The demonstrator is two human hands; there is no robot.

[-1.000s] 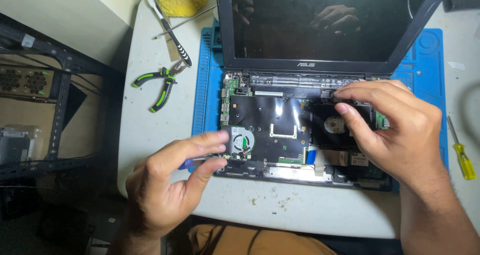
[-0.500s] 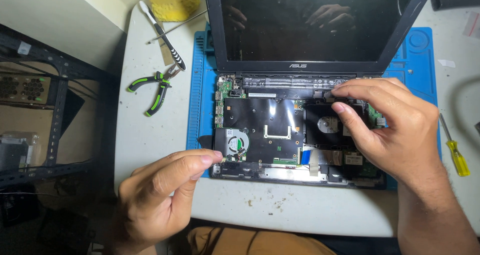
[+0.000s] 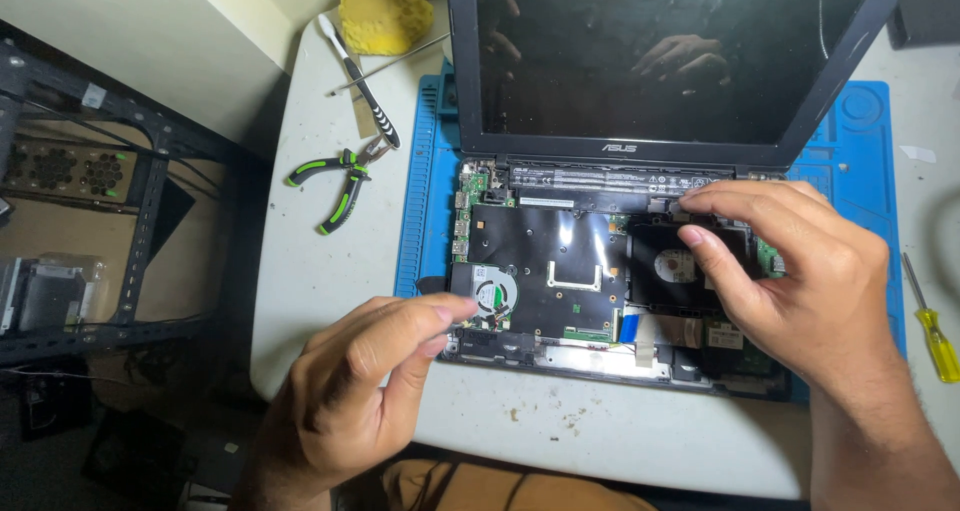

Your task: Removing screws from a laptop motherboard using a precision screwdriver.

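— What was recorded at the grips?

— The right hand (image 3: 800, 271) was found over the opened laptop (image 3: 600, 281), its fingertips pressed together on a small part beside the round-labelled drive (image 3: 678, 267); what was pinched could not be told. The left hand (image 3: 370, 391) was held just off the cooling fan (image 3: 494, 297), thumb and forefinger drawn close; whether anything was pinched could not be told.

— And the surroundings?

— The laptop was laid on a blue mat (image 3: 420, 221) on the white tabletop (image 3: 320, 271), judged to protect the exposed board. Green-handled pliers (image 3: 335, 186), a yellow sponge (image 3: 385, 13) and a yellow screwdriver (image 3: 935, 336) were kept well apart.

— Any difference from a second earlier?

— The left hand had been drawn back from the fan's edge; the right hand's position was unchanged.
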